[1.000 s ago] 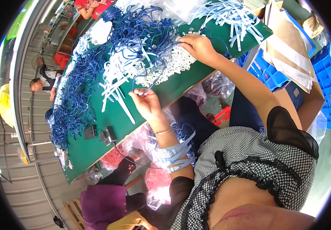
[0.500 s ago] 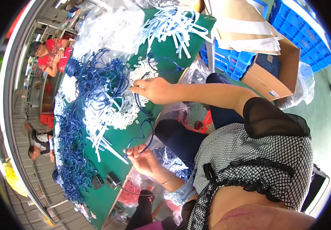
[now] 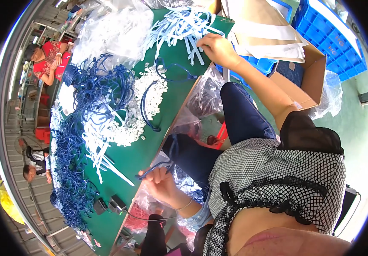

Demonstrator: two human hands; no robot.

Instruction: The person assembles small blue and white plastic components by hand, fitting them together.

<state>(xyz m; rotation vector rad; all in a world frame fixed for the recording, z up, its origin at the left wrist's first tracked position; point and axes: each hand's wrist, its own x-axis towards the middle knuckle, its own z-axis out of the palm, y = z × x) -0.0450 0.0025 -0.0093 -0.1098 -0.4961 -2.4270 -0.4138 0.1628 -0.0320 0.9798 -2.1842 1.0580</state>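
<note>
The right hand (image 3: 219,49) had shifted from the white pieces (image 3: 152,96) to the light-blue straps (image 3: 179,25) at upper centre, bringing them within reach, its grip undeterminable, while the left hand (image 3: 160,184) pinched a dark-blue cord (image 3: 162,164) at lower centre.

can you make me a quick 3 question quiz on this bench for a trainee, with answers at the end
1. Which hand holds a dark blue cord?
2. True or false: small white pieces lie heaped on the green table.
3. Fill in the colour: the straps nearest the right hand are ____.

Key: 1. The left hand. 2. True. 3. Light blue.
</note>
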